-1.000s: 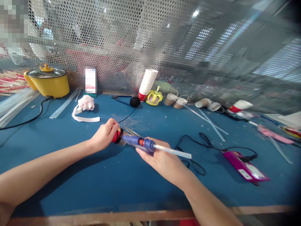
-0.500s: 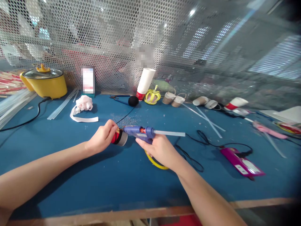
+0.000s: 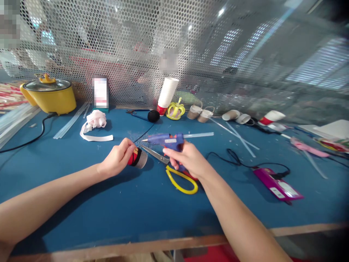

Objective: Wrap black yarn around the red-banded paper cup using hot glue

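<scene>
My left hand [image 3: 116, 159] is closed around a small red paper cup [image 3: 141, 160], tipped on its side, with black cord wound about it. A strand of black cord [image 3: 145, 133] runs from near the cup back to a black ball of yarn [image 3: 153, 116]. In my right hand [image 3: 193, 158] is a blue hot glue gun [image 3: 166, 139], a clear glue stick [image 3: 200, 135] jutting from its rear. The nozzle points left, a short way from the cup and apart from it. Beneath the gun lie scissors with yellow handles [image 3: 181, 185], partly covered by my right hand.
At the back stand a yellow electric pot [image 3: 53, 100], stacked paper cups [image 3: 168, 92], a yellow crown-like piece [image 3: 175, 111] and small baskets [image 3: 204, 115]. White ribbon [image 3: 96, 137] lies left. A purple power strip [image 3: 275, 185] and black cable [image 3: 234, 158] lie right. Perforated metal sheeting [image 3: 131, 47] rises behind.
The glue gun in my right hand has pulled back and up from the cup, uncovering the scissors' blades and more of the handles. My left hand still holds the cup, barely moved.
</scene>
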A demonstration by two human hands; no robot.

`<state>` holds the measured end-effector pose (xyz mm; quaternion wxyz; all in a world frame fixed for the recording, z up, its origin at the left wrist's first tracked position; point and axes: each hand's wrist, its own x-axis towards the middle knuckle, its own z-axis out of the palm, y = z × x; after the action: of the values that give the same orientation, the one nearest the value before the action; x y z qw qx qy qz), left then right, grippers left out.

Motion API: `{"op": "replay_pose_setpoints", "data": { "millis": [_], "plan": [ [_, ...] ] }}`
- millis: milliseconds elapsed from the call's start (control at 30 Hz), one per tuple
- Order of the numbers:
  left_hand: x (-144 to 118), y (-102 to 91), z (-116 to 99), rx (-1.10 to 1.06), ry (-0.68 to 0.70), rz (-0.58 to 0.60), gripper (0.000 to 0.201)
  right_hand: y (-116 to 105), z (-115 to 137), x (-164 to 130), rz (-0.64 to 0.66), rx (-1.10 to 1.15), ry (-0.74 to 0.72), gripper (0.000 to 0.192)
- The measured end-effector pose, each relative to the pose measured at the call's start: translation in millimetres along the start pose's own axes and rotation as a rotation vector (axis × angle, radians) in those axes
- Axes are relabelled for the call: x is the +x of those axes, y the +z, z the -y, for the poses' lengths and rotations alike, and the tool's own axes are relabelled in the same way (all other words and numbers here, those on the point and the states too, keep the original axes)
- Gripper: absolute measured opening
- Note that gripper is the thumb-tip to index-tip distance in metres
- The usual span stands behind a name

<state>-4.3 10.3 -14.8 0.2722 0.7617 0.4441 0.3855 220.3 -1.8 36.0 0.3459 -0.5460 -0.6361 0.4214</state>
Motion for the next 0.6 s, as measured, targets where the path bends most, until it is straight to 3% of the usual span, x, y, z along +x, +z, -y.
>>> {"op": "replay_pose_setpoints", "data": {
  "millis": [100, 200, 433, 600],
  "plan": [
    [0, -0.7, 1, -0.028, 0.020, -0.020, 0.017, -17, -9, 16, -0.163, 0.005, -0.009, 0.022],
    [0, -1.2, 2, -0.055, 0.050, -0.040, 0.017, -34, -26, 38, -0.288, -0.221, 0.018, 0.025],
    [-3, -1.8, 2, -0.100, 0.080, -0.042, 0.016, -48, -65, 75, -0.299, -0.360, 0.033, 0.039],
    [-3, -1.1, 0, -0.113, 0.091, -0.039, 0.017, -47, -52, 73, -0.345, -0.447, -0.092, 0.040]
  ]
}}
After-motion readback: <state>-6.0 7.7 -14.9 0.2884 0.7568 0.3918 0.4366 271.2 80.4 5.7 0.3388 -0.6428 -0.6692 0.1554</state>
